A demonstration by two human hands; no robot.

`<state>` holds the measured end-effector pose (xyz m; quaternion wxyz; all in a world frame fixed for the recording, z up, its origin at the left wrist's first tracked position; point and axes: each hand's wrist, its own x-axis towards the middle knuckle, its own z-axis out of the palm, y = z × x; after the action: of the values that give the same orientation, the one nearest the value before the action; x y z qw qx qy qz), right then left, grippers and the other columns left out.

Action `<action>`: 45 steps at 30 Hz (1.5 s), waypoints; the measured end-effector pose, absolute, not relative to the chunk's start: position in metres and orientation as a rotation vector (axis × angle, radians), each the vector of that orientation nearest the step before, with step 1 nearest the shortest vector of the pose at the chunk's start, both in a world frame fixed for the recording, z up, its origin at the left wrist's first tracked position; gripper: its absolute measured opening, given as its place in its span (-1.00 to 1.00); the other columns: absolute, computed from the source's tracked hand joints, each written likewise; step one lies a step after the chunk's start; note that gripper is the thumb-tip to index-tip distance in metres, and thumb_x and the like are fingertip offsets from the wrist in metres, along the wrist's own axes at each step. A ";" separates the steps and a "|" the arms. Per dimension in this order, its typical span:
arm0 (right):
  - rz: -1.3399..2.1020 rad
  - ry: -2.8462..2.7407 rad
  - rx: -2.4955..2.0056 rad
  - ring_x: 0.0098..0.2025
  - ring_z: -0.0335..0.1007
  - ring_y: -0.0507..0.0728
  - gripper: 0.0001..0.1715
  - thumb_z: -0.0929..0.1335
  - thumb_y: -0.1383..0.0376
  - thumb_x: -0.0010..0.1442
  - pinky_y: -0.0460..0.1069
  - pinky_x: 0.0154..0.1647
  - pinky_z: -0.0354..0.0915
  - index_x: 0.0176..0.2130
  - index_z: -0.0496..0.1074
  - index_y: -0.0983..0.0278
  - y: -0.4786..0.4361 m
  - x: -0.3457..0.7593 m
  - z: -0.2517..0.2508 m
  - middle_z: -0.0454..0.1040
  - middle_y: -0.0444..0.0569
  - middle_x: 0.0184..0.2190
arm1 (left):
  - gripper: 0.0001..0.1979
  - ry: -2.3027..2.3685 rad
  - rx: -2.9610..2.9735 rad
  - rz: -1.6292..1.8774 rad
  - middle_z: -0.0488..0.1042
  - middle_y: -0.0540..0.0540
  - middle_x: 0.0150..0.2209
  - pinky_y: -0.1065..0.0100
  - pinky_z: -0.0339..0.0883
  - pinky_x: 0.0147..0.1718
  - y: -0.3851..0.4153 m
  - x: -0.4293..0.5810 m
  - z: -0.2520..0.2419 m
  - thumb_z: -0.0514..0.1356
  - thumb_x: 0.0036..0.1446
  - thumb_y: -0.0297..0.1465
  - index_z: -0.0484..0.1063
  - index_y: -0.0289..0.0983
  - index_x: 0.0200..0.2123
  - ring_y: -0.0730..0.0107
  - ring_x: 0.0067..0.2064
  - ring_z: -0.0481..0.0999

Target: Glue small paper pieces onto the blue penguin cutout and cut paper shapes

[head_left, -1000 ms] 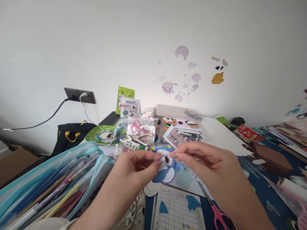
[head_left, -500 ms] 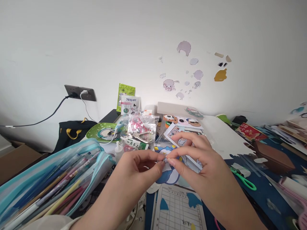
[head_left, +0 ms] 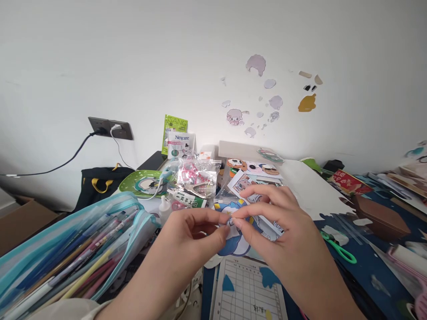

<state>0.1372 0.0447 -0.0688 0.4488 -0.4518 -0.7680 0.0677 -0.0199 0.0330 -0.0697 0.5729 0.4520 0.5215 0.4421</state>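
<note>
My left hand (head_left: 200, 235) and my right hand (head_left: 276, 222) meet at the fingertips in the middle of the head view. Both pinch thumb to forefinger over something tiny that I cannot make out. Right behind and below the fingertips lies a blue and white cartoon paper cutout (head_left: 238, 244), partly covered by my hands. Under it, nearer to me, is a white gridded sheet (head_left: 242, 284) with blue scraps (head_left: 228, 283) on it. Cartoon picture cards (head_left: 245, 182) lie just beyond my right fingers.
On the left sits a clear, blue-trimmed pencil case (head_left: 76, 249) full of pens. A small white bottle (head_left: 164, 209), plastic packets (head_left: 196, 175) and a green plate (head_left: 126, 184) stand behind. Green-handled scissors (head_left: 343, 253) and a brown box (head_left: 380, 218) lie to the right.
Both hands keep nearly the same place and pinch. The right fingers shift very slightly, and the view moves a little.
</note>
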 end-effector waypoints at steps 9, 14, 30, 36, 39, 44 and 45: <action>0.118 -1.926 -1.111 -0.14 0.42 0.20 -0.78 0.32 0.40 0.09 0.08 -0.26 0.30 -0.50 0.49 0.15 0.045 0.136 -0.065 0.53 -0.09 -0.27 | -0.80 1.207 1.015 1.040 0.48 0.01 -0.55 0.46 0.17 -0.52 0.035 -0.020 -0.070 0.36 -0.28 -0.29 0.60 -0.26 -0.50 0.53 -0.51 0.30; 0.091 -1.885 -1.089 -0.10 0.41 0.20 -0.79 0.32 0.39 0.12 0.09 -0.21 0.28 -0.50 0.46 0.17 0.045 0.133 -0.070 0.51 -0.09 -0.29 | -0.80 1.195 0.996 1.047 0.50 0.00 -0.55 0.46 0.14 -0.53 0.034 -0.019 -0.069 0.37 -0.29 -0.29 0.60 -0.27 -0.51 0.54 -0.52 0.29; 0.079 -1.875 -1.079 -0.14 0.39 0.16 -0.81 0.32 0.41 0.12 0.10 -0.14 0.26 -0.48 0.43 0.17 0.045 0.132 -0.073 0.48 -0.11 -0.26 | -0.85 1.160 0.991 1.082 0.50 0.02 -0.56 0.49 0.13 -0.54 0.036 -0.016 -0.069 0.36 -0.25 -0.30 0.59 -0.26 -0.55 0.58 -0.54 0.28; 0.052 -1.920 -1.091 -0.15 0.39 0.17 -0.80 0.31 0.40 0.12 0.07 -0.22 0.30 -0.48 0.46 0.20 0.042 0.131 -0.070 0.50 -0.06 -0.28 | -0.87 1.143 0.968 1.120 0.51 0.02 -0.55 0.51 0.18 -0.52 0.037 -0.016 -0.068 0.37 -0.29 -0.33 0.57 -0.26 -0.59 0.55 -0.51 0.33; 0.135 -1.924 -1.122 -0.12 0.41 0.18 -0.81 0.30 0.35 0.16 0.09 -0.19 0.33 -0.40 0.51 0.17 0.041 0.134 -0.066 0.50 -0.05 -0.24 | -0.88 1.140 0.960 1.109 0.50 0.03 -0.57 0.51 0.17 -0.53 0.035 -0.017 -0.070 0.36 -0.29 -0.34 0.57 -0.26 -0.60 0.57 -0.52 0.32; 0.197 -1.932 -1.155 -0.06 0.39 0.20 -0.79 0.29 0.28 0.19 0.09 -0.19 0.33 -0.37 0.53 0.13 0.044 0.143 -0.059 0.47 -0.04 -0.16 | -0.90 1.170 0.901 1.091 0.44 0.05 -0.64 0.52 0.12 -0.58 0.034 -0.015 -0.067 0.33 -0.35 -0.36 0.55 -0.27 -0.64 0.62 -0.59 0.25; 0.184 -1.956 -1.156 -0.07 0.38 0.21 -0.79 0.30 0.28 0.18 0.10 -0.21 0.33 -0.39 0.52 0.14 0.044 0.143 -0.058 0.46 -0.03 -0.15 | -0.89 1.165 0.895 1.079 0.43 0.06 -0.66 0.51 0.10 -0.59 0.034 -0.014 -0.066 0.33 -0.36 -0.36 0.54 -0.27 -0.65 0.63 -0.60 0.23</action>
<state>0.1434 0.0444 -0.0578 0.4179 -0.4606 -0.7796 0.0732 -0.0144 0.0345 -0.0664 0.6127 0.3883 0.5050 0.4678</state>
